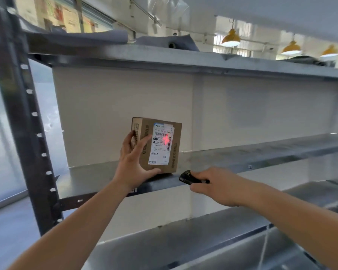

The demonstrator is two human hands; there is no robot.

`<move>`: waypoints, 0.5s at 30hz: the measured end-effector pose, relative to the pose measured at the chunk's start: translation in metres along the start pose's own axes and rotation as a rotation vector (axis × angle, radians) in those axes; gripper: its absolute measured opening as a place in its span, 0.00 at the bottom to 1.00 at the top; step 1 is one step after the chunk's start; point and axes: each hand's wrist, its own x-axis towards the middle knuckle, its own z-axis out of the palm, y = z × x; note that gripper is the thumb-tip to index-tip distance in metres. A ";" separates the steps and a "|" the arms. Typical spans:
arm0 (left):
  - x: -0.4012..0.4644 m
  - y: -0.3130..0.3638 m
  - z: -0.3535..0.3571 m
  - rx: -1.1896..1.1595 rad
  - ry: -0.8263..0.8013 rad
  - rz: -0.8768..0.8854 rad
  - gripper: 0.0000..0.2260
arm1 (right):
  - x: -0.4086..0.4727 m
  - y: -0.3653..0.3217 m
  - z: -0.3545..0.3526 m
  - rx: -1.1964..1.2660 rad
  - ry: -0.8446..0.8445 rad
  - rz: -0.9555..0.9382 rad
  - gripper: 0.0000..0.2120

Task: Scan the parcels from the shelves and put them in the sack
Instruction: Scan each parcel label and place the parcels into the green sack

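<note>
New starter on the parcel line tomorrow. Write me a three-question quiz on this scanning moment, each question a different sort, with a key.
1. True or false: the cardboard parcel lies flat with its label facing down.
2. Which hand holds the black scanner? A) left hand B) right hand C) neither
3. Fill in: the scanner's red light falls on the parcel's white ____.

Key:
1. False. The left hand holds it upright on the metal shelf, label facing the camera.
2. B, the right hand.
3. Label, on its right side by the barcodes.
</note>
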 end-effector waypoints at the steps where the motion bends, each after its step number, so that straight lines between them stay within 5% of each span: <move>1: 0.000 -0.001 -0.001 -0.003 -0.003 -0.001 0.50 | -0.003 -0.003 0.000 0.009 -0.013 0.013 0.26; 7: -0.002 -0.007 -0.003 -0.030 -0.003 -0.008 0.53 | -0.017 -0.010 0.003 0.052 -0.072 0.073 0.19; 15: -0.006 -0.014 -0.003 -0.072 0.003 -0.002 0.53 | -0.023 -0.013 0.007 0.038 -0.057 0.099 0.24</move>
